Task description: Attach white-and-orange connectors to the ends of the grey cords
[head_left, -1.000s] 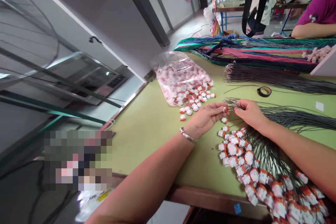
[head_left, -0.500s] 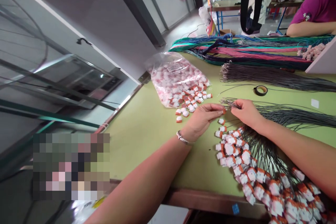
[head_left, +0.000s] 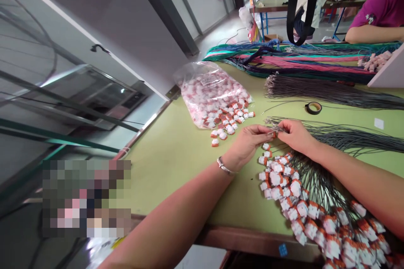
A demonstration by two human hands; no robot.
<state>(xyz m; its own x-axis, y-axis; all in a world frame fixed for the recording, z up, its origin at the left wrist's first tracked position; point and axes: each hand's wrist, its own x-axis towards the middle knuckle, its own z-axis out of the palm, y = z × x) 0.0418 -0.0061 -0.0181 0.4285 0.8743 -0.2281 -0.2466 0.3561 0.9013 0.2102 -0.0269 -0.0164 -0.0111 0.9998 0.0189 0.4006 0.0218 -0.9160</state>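
Note:
My left hand pinches a small orange-and-white connector, mostly hidden by the fingers. Close against it, my right hand is closed on thin dark wires whose metal-tipped ends stick out toward the left. The two hands' fingertips nearly meet. Below them lies a pile of connectors with wires attached, fanning down over the table's front edge. Behind the right hand, a bundle of loose grey wires stretches right. Loose connectors spill from a clear plastic bag beyond the left hand.
A roll of black tape lies behind my right hand. Further back are a dark wire bundle and long coloured wires. A person's purple sleeve shows at the far right. A grey panel borders the table's left side.
My left hand has moved slightly right with the connector, closer to the wire ends at my right hand. My right hand stays nearly in place.

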